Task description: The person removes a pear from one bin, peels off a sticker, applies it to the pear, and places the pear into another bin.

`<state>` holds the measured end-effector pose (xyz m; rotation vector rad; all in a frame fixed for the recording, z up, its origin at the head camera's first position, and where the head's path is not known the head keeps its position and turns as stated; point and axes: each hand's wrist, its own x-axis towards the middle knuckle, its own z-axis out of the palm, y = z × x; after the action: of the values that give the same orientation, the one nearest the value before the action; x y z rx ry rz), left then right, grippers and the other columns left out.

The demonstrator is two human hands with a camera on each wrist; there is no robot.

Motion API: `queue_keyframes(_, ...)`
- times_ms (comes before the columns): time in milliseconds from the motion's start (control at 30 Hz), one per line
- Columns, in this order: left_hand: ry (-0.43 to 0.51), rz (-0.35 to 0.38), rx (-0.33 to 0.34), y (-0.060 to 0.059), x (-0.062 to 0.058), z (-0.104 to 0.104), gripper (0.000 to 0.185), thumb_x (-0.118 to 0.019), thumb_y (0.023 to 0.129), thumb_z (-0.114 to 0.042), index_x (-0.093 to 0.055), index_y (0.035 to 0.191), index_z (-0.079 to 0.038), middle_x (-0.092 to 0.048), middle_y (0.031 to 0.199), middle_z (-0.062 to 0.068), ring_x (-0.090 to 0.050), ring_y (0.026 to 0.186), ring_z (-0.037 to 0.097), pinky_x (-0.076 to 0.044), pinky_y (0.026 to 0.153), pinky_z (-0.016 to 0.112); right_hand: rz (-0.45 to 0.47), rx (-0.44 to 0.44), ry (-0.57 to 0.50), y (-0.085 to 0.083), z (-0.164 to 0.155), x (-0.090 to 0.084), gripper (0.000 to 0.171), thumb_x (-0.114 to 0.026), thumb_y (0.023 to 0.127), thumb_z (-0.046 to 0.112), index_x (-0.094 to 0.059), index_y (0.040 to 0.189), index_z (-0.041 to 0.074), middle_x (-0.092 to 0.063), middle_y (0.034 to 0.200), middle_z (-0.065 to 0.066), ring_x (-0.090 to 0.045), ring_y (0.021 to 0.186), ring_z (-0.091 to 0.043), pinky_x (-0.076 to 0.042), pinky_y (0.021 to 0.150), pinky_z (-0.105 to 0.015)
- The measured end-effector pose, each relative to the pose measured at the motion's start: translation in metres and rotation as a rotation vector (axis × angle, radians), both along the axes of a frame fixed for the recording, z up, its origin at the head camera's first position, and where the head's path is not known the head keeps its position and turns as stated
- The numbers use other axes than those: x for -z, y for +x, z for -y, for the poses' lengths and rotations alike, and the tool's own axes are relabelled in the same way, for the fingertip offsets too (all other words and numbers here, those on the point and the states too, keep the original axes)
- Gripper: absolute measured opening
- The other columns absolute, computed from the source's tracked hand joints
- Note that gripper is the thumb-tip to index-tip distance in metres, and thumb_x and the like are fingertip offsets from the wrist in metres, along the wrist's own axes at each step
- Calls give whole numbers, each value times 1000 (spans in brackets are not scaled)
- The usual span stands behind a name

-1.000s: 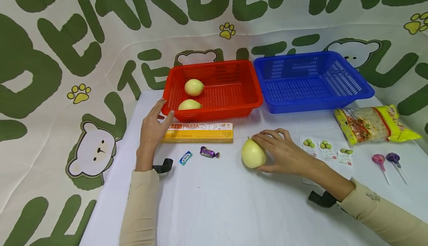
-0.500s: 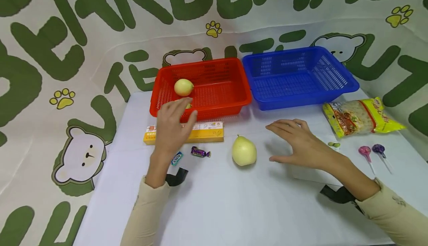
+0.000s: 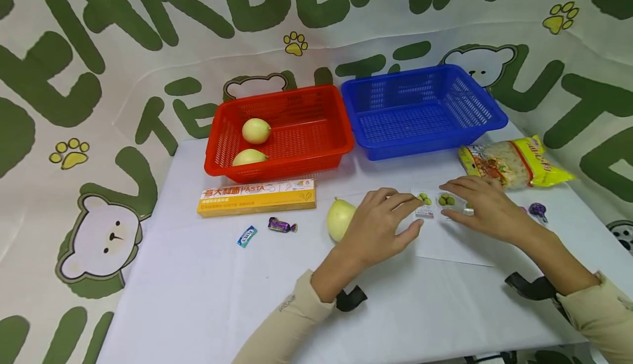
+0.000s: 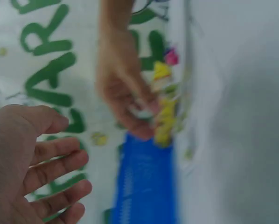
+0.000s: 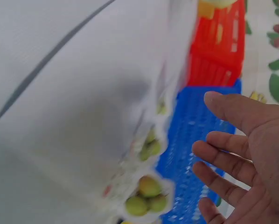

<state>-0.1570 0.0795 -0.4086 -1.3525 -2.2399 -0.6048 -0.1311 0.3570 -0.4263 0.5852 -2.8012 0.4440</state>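
A row of small white sachets (image 3: 442, 201), flat and glossy with green round fruits printed on each, lies on the smooth white tablecloth (image 3: 198, 298) just in front of the blue basket (image 3: 420, 112). The right hand (image 3: 487, 210) hovers low over the right end of the row with its fingers straight and slightly spread, holding nothing; whether the fingertips actually touch the packets cannot be told from the head view (the right wrist view shows the palm open above them, blurred). The left hand (image 3: 381, 229) reaches across with its fingers extended and loosely apart, the fingertips at the left end of the row, on or just beside the first sachet. Just behind the left hand's knuckles stands a smooth pale yellow pear (image 3: 339, 219), partly hidden by that hand and close against it. Both baskets are rigid plastic with perforated mesh walls: the blue one is on the right, and the red basket (image 3: 282, 133) next to it holds two more pale pears (image 3: 255, 131). In front of the red basket lies a long flat yellow pasta box (image 3: 257, 197), and nearer the viewer two small wrapped candies, one blue (image 3: 246, 236) and one purple (image 3: 282, 225). To the right, a crinkly yellow noodle bag (image 3: 514, 161) lies near the blue basket, and a purple lollipop (image 3: 537, 209) shows just beyond the right hand.
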Motion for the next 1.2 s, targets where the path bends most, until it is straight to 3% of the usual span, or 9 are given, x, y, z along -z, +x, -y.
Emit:
queue_keyframes(100,-80,33,-42,-4,20,-19,32,-59,98,-37,-72,124,-21,-68,124,-7,-57,112,16,-45,94,30,8,22,-11,-6,-4,7,42,-82,83,20,-70,119,4,-67,116,-15,-55,115,-40,-33,94,-63)
queue_keyframes(233,-193,61,-154,-11,43,-39,33,-57,99,-40,-71,125,-24,-66,125,-10,-56,112,15,-45,94,31,17,28,-11,-19,-6,14,32,-80,84,16,-73,113,4,-69,111,-14,-58,111,-40,-35,95,-63)
queue_keyframes(333,-249,89,-219,-16,55,-52,32,-56,101,-39,-70,125,-23,-65,125,-10,-57,112,15,-46,94,32,25,15,-7,-26,-7,19,26,-80,85,14,-74,109,4,-69,106,-11,-59,107,-37,-36,92,-60)
queue_keyframes(467,-315,97,-232,-19,65,-63,30,-58,101,-34,-71,124,-19,-66,123,-5,-60,112,15,-49,94,30,26,-2,-8,-34,-6,24,18,-80,84,13,-77,101,7,-69,98,-6,-61,100,-31,-37,84,-52)
queue_keyframes(633,-378,64,-233,-20,65,-68,27,-64,99,-34,-71,119,-17,-64,121,-5,-57,111,12,-48,93,25,18,-34,-20,-36,-8,20,9,-82,82,9,-76,88,12,-67,88,3,-63,88,-25,-31,75,-44)
queue_keyframes(833,-380,31,-226,-21,59,-73,26,-65,98,-37,-72,118,-21,-62,120,-9,-56,109,9,-46,92,23,-50,-69,-123,-21,-18,-8,20,-82,78,0,-74,85,16,-65,87,9,-60,86,-17,-32,80,-40)
queue_keyframes(1033,-388,59,-228,-22,58,-81,24,-64,99,-33,-72,119,-23,-63,122,-10,-57,112,10,-46,95,25,-59,-18,-254,-2,-18,-41,30,-84,74,-5,-74,88,20,-66,92,11,-55,92,-4,-42,78,-11)
queue_keyframes(1133,-252,170,-170,-22,53,-83,21,-62,100,-19,-73,118,-18,-65,119,-6,-59,109,9,-46,93,19,-22,1,-286,4,-13,-50,33,-83,75,-4,-73,88,24,-66,92,12,-54,93,-1,-40,80,-7)
queue_keyframes(1200,-54,360,-118,-20,43,-78,21,-59,100,-10,-75,114,-13,-68,113,-3,-63,100,8,-48,86,15,-15,3,-293,8,-7,-55,32,-83,76,-3,-73,88,25,-66,91,12,-54,92,-2,-40,80,-8)
